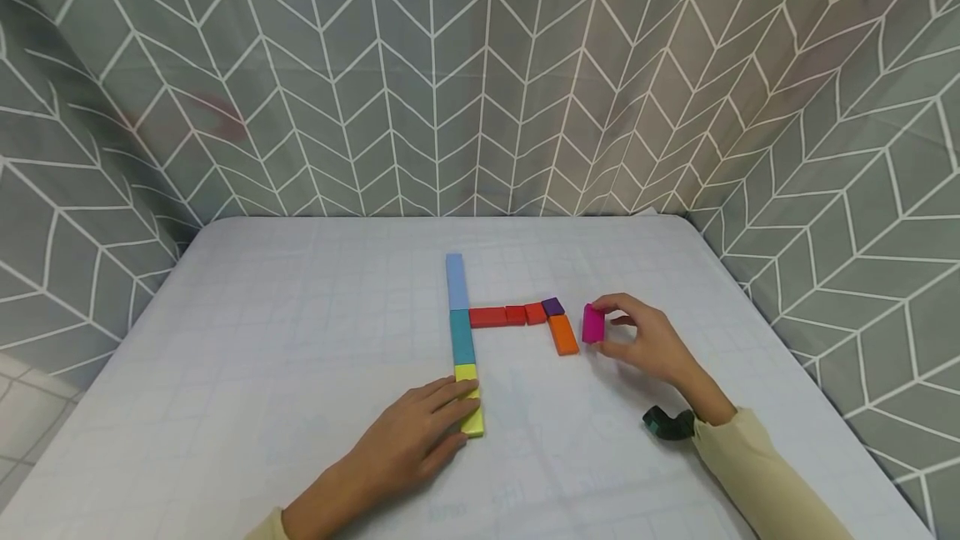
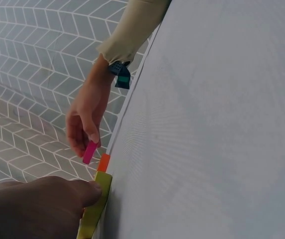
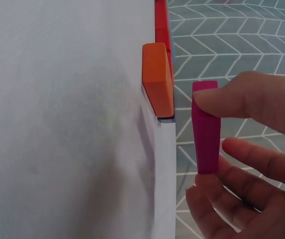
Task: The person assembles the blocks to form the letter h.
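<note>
In the head view, my right hand pinches a magenta block by its two ends, thumb against fingertips. The right wrist view shows that magenta block held in the air, right beside the orange block. My left hand rests with extended fingers across a yellow block; its thumb lies along the block's near end. Beyond the yellow one, a teal block and a light blue block continue the straight column.
A row of red blocks runs right from the column to a small purple block, with the orange one angled below it. White cloth covers the table. A patterned grey curtain hangs behind and at both sides.
</note>
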### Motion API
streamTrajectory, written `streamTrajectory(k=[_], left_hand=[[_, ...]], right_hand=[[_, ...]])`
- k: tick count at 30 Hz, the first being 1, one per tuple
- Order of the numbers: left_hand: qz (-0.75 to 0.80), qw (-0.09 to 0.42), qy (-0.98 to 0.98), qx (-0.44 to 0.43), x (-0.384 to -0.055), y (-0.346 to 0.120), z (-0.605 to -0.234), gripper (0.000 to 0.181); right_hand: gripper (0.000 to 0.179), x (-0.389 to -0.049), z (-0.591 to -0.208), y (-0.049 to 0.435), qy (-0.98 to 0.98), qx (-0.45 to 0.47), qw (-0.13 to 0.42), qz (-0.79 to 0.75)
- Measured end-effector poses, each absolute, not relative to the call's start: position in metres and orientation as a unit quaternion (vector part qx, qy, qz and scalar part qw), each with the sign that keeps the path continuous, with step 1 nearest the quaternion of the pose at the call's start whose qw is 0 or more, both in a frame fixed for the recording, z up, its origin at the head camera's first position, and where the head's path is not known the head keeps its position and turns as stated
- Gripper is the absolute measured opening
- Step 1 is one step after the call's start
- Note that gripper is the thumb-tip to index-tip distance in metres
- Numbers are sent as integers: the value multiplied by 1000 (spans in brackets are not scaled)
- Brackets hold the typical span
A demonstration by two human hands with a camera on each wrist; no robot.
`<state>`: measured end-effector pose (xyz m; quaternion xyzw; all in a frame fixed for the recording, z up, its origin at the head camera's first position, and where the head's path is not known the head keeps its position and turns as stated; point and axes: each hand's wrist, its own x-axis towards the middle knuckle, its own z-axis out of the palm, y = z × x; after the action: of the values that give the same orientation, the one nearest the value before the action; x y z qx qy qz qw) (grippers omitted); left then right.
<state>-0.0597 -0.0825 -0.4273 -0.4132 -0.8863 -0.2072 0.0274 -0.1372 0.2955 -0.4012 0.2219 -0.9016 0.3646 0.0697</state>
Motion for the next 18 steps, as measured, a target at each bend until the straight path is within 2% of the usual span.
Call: streamTrajectory(k=[8,18], left_hand=[[-205,27,-886,-414,-60,-83,-428,47],[-210,20,-888,-408,-60,-82,-428,47]], right_hand=[[61,-133,-401,293,-895,255,52,361],[57,-117,-379,274,-885,246,-2,395]])
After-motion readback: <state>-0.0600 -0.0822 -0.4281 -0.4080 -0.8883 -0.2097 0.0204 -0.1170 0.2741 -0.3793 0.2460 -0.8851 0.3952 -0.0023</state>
